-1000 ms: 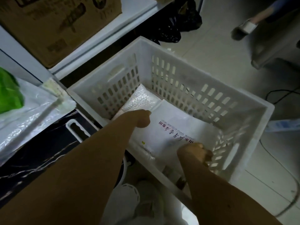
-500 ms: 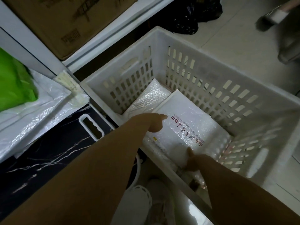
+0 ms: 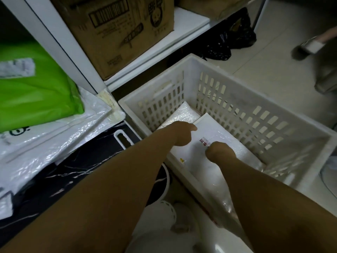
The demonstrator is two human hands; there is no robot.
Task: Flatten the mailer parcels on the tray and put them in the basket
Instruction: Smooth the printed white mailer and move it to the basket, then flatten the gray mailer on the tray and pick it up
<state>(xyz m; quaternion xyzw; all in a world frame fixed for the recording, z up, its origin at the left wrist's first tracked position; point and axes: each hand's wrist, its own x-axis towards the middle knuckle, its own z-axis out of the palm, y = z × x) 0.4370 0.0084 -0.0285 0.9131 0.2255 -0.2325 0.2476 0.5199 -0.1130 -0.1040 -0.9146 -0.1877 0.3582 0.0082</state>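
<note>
A white slatted basket (image 3: 215,70) stands on the floor. Inside it lies a white mailer with red print (image 3: 215,132), on top of a white bubble mailer (image 3: 184,114) at the back left. My left hand (image 3: 182,135) is curled over the printed mailer's left corner. My right hand (image 3: 219,152) is a closed fist and presses down on the middle of that mailer. To the left is the black marbled tray (image 3: 73,170) with a white handle slot. On it lie a green mailer (image 3: 36,92) and white bubble mailers (image 3: 54,141).
A cardboard box (image 3: 118,30) sits on a white shelf (image 3: 182,30) behind the basket. Black bags (image 3: 229,41) lie on the floor beyond. Another person's foot (image 3: 310,46) is at the top right. A round white object (image 3: 164,216) stands under my arms.
My right hand moved from the mailer's near edge up onto its middle and closed into a fist. The mailer now lies flatter in the basket. The camera shifted right and down.
</note>
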